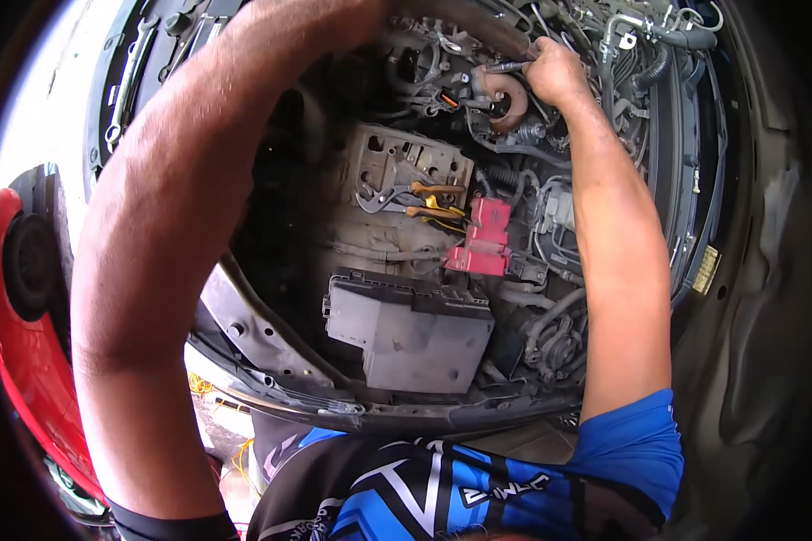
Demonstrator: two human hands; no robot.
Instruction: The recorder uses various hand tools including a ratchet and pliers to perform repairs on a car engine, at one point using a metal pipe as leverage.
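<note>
High up in the engine bay, my right hand point(555, 74) is closed, with its fingers curled. From its left side a short metal rod-like tool point(507, 67) sticks out, and most of it is hidden by the fist. Just below that rod is a curved, rusty brown pipe point(514, 106). My left forearm point(289, 36) arches over the bay to the upper edge. There the left hand is lost in shadow and blur, so its fingers cannot be made out.
Pliers with orange-brown handles point(438, 213) lie on a dirty metal tray point(361, 236), beside red terminal covers point(487, 236). A black fuse box cover point(415, 338) sits nearer me. Wrenches point(131, 77) rest along the left edge. A red car point(36, 361) stands at far left.
</note>
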